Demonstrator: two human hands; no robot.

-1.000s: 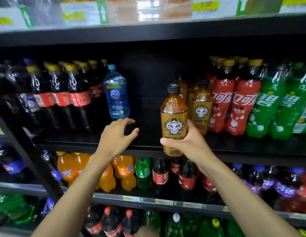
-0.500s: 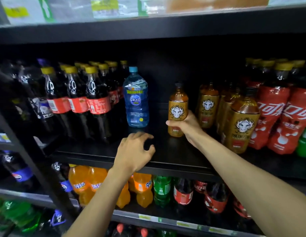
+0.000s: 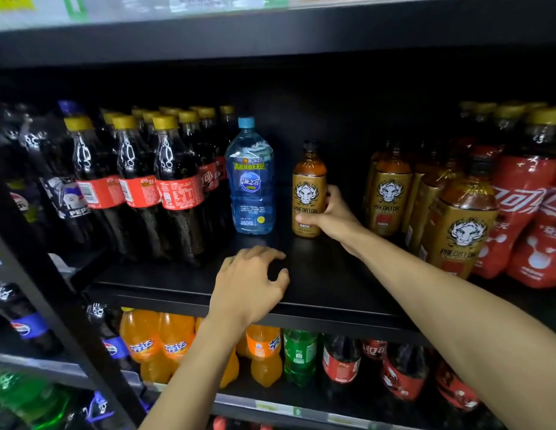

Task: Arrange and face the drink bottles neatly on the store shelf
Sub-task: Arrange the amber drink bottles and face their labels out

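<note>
My right hand [image 3: 331, 217] grips the lower half of an amber Predator bottle [image 3: 308, 184], which stands upright deep on the black shelf [image 3: 208, 280] with its tiger label facing out. Just left of it stands a blue water bottle [image 3: 251, 178]. My left hand [image 3: 248, 283] rests near the shelf's front edge, fingers loosely curled, holding nothing. More Predator bottles [image 3: 459, 225] stand in a group to the right.
Dark cola bottles [image 3: 174, 187] with yellow caps fill the shelf's left side, red-wrapped cola bottles [image 3: 518, 212] the far right. The shelf below holds orange soda bottles [image 3: 159, 339], a green bottle and colas. A black upright post [image 3: 62, 318] runs down at the left.
My right hand carried the Predator bottle from the shelf's front edge to the back, beside the blue bottle. My left hand sank onto the shelf front.
</note>
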